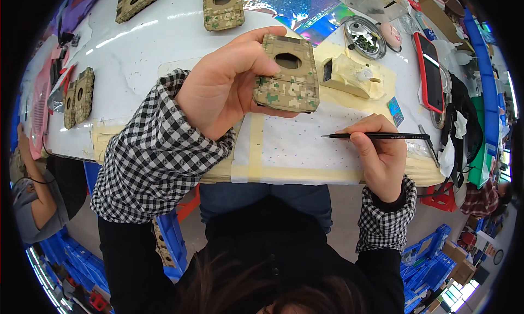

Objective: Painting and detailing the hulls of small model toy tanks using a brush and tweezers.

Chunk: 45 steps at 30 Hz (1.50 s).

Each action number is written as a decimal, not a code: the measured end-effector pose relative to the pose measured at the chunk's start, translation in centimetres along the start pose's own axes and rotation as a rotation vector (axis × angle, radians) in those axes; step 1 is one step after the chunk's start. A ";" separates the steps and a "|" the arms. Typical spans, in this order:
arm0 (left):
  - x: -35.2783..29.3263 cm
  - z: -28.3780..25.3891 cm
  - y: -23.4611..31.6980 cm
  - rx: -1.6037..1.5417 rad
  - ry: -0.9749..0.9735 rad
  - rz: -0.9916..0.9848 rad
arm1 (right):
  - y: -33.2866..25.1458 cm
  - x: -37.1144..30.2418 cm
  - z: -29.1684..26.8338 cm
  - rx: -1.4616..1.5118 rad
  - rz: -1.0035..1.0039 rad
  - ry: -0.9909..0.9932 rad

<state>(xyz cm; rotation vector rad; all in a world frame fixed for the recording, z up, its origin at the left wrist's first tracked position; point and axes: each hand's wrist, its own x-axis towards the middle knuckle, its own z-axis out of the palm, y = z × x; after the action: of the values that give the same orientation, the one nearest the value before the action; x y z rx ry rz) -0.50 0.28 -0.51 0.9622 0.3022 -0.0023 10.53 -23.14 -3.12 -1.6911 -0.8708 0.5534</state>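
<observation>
My left hand grips a camouflage-patterned model tank hull, a boxy tan piece with a round hole in its top, raised over the table. Its fingers wrap round the left side, the thumb lying near the hole. In my right hand is a thin black paintbrush, pinched like a pen, its fine tip pointing left. The tip hovers near a white sheet marked with small dots and edged with yellow tape, below the hull and apart from it. Whether the tip touches the sheet I cannot tell.
More camouflage hulls lie at the back and left. Behind my right hand sit a cream block, a round dish of dark green bits and a red-cased phone. Shiny holographic film lies at the back. Another person's arm shows far left.
</observation>
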 end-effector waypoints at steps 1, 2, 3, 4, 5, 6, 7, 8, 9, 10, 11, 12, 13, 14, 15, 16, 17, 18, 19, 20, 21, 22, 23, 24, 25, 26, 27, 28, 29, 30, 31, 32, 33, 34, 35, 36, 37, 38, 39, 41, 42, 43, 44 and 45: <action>0.0 0.0 0.0 -0.001 0.002 -0.001 | 0.0 0.0 0.0 0.004 0.000 0.000; 0.0 0.1 0.0 -0.001 0.001 0.002 | 0.0 0.0 0.0 0.008 0.000 0.000; 0.0 0.1 0.0 -0.001 0.000 0.004 | 0.1 0.0 0.0 0.013 0.000 -0.001; 0.0 0.1 0.0 -0.001 0.000 0.006 | 0.0 -0.1 0.0 0.016 0.001 0.000; 0.0 0.1 0.0 0.003 0.002 0.008 | 0.0 -0.1 0.0 0.018 0.003 0.001; 0.0 0.2 0.0 0.007 0.003 0.009 | -0.1 -0.1 0.0 0.021 0.004 0.002; 0.0 0.2 0.0 0.011 0.005 0.010 | -0.1 -0.1 0.0 0.019 0.004 0.003; 0.0 0.2 0.0 0.013 0.006 0.011 | -0.1 -0.1 0.0 0.018 0.005 0.003; 0.0 0.2 0.1 0.014 0.008 0.011 | -0.2 0.0 0.1 0.016 0.006 0.003; 0.0 0.2 0.1 0.016 0.009 0.011 | -0.2 0.0 0.1 0.016 0.011 0.001; 0.0 0.2 0.1 0.017 0.006 0.011 | -0.3 0.0 0.1 0.016 0.017 0.001; 0.0 0.1 0.1 0.018 0.003 0.011 | -0.3 0.0 0.1 0.016 0.022 0.001; 0.0 0.1 0.1 0.019 0.000 0.011 | -0.3 0.0 0.0 0.017 0.022 -0.001; 0.0 0.1 0.1 0.015 -0.002 0.012 | -0.4 0.0 0.0 0.018 0.021 -0.003; 0.0 0.1 0.0 0.011 -0.005 0.014 | -0.3 0.0 0.0 0.019 0.021 -0.004; 0.0 0.0 0.0 0.008 -0.007 0.015 | -0.3 -0.1 0.0 0.030 0.021 0.004; 0.0 0.1 0.0 0.007 -0.007 0.014 | -0.2 -0.1 0.1 0.040 0.020 0.012; -0.1 0.1 0.1 0.007 -0.006 0.013 | -0.1 -0.1 0.1 0.049 0.020 0.021; -0.1 0.2 0.1 0.007 -0.005 0.012 | -0.1 -0.1 0.1 0.041 0.017 0.020; -0.1 0.1 0.1 0.008 -0.007 0.015 | -0.1 -0.1 0.2 0.032 0.015 0.018; -0.1 0.1 0.1 0.009 -0.010 0.017 | -0.1 -0.1 0.2 0.024 0.012 0.016; -0.1 0.1 0.0 0.010 -0.012 0.018 | -0.1 -0.1 0.2 0.028 0.013 0.015; -0.1 0.0 0.0 0.011 -0.016 0.020 | -0.1 -0.1 0.2 0.031 0.014 0.014; 0.0 0.0 0.0 0.011 -0.020 0.022 | -0.1 -0.1 0.2 0.034 0.015 0.013; 0.0 0.0 0.0 0.011 -0.025 0.023 | -0.1 -0.1 0.2 0.024 0.015 0.010; 0.0 0.0 0.0 0.011 -0.025 0.025 | -0.2 0.0 0.2 0.014 0.014 0.007; 0.0 0.1 0.0 0.011 -0.025 0.026 | -0.2 0.0 0.2 0.004 0.014 0.004; 0.0 0.1 0.0 0.010 -0.025 0.027 | -0.2 0.0 0.1 -0.003 0.010 -0.001; 0.0 0.0 0.0 0.011 -0.024 0.027 | -0.2 0.0 0.1 -0.010 0.006 -0.005; 0.0 0.0 0.0 0.011 -0.023 0.027 | -0.2 0.0 0.1 -0.018 0.001 -0.010; 0.0 -0.1 -0.1 0.012 -0.022 0.028 | -0.1 0.0 0.1 -0.014 0.004 -0.010; 0.0 -0.1 0.0 0.013 -0.019 0.027 | -0.1 0.0 0.1 -0.010 0.006 -0.010; -0.1 0.0 0.0 0.015 -0.016 0.026 | -0.1 0.0 0.1 -0.005 0.009 -0.010; -0.1 0.0 0.1 0.016 -0.013 0.026 | -0.1 0.0 0.1 0.002 0.014 -0.006; -0.1 0.0 0.0 0.016 -0.013 0.028 | -0.1 0.0 0.2 0.010 0.018 -0.002; -0.1 0.0 0.0 0.015 -0.012 0.029 | -0.1 0.0 0.2 0.018 0.023 0.002; 0.0 0.0 0.0 0.015 -0.012 0.031 | -0.2 0.0 0.2 0.014 0.018 0.000; 0.0 0.0 0.0 0.018 -0.013 0.033 | -0.3 0.0 0.1 0.009 0.013 -0.002; 0.0 0.1 0.0 0.021 -0.013 0.034 | -0.3 0.0 0.1 0.004 0.008 -0.004; 0.0 0.1 0.0 0.023 -0.016 0.035 | -0.1 0.0 0.0 0.017 0.009 -0.008; 0.0 0.1 0.0 0.021 -0.018 0.034 | -0.1 -0.1 0.0 0.024 0.009 -0.010; 0.0 0.0 0.0 0.020 -0.020 0.033 | 0.0 -0.1 0.0 0.035 0.004 0.002; 0.0 0.0 -0.1 0.021 -0.022 0.033 | 0.2 -0.2 0.0 0.047 -0.001 0.014; 0.1 0.0 -0.1 0.021 -0.023 0.033 | 0.3 -0.2 0.0 0.058 -0.006 0.027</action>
<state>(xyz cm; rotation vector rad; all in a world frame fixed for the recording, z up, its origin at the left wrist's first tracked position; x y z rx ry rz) -0.45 0.23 -0.59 0.9873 0.2656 0.0139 10.48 -23.30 -3.38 -1.6393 -0.8332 0.5456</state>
